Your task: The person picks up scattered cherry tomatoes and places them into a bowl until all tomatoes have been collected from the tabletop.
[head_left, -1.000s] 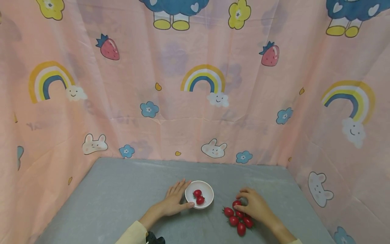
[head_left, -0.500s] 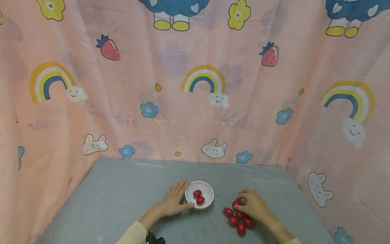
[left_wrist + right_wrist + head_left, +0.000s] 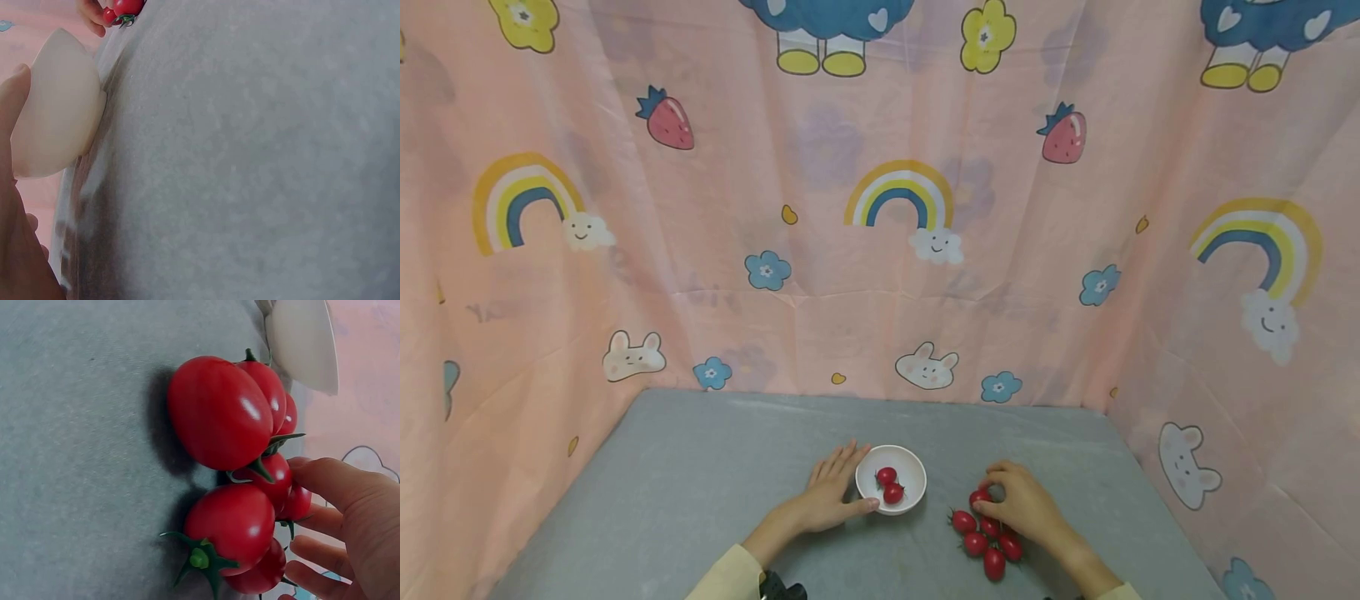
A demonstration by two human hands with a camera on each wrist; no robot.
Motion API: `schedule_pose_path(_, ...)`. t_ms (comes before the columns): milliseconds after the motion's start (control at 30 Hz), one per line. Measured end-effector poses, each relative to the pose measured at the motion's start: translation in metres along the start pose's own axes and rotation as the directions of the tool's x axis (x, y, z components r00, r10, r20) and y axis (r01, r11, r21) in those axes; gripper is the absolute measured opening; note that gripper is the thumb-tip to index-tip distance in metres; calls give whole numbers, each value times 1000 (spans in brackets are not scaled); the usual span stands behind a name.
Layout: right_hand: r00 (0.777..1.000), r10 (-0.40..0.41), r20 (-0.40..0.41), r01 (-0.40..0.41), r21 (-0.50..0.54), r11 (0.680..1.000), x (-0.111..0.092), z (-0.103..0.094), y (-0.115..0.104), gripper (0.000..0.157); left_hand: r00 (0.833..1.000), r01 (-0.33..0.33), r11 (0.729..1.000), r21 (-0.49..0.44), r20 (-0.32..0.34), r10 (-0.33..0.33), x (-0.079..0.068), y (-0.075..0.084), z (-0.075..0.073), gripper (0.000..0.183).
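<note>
A white bowl [image 3: 913, 483] stands on the grey table with two red cherry tomatoes [image 3: 892, 493] in it. My left hand [image 3: 831, 497] rests against the bowl's left side, fingers straight, its thumb touching the near rim. To the right of the bowl lies a cluster of cherry tomatoes [image 3: 975, 544] with green stems. At the cluster's far edge, my right hand [image 3: 1026, 504] pinches one cherry tomato [image 3: 978, 497] between thumb and fingers. In the right wrist view, nearer tomatoes [image 3: 219, 412] partly hide that pinched one [image 3: 298, 501].
The grey table [image 3: 722, 450] ends at a pink printed curtain [image 3: 880, 317] behind it and along both sides. A dark object [image 3: 781, 587] shows by the left sleeve at the lower edge.
The cherry tomato in my right hand has shifted slightly to the left and away from me. My left hand, the bowl and the other tomatoes stay in place.
</note>
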State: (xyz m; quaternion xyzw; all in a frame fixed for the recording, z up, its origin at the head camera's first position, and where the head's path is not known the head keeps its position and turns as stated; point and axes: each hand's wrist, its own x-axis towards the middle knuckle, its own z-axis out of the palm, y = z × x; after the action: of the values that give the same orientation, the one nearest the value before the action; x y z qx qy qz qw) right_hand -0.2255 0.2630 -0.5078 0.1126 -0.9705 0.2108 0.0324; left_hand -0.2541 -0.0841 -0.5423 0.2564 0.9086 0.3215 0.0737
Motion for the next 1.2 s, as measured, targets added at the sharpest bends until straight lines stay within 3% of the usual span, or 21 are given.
schedule_pose_path(567, 999, 23, -23, -23, 9, 1000, 9, -5, -16, 22, 1000, -3, 1000, -7, 6, 4, -1, 0, 0, 91)
schedule_pose_path(1200, 998, -44, -53, 43, -9, 999, 26, -8, -37, 26, 1000, -12, 1000, -14, 0, 12, 0, -2, 0, 91)
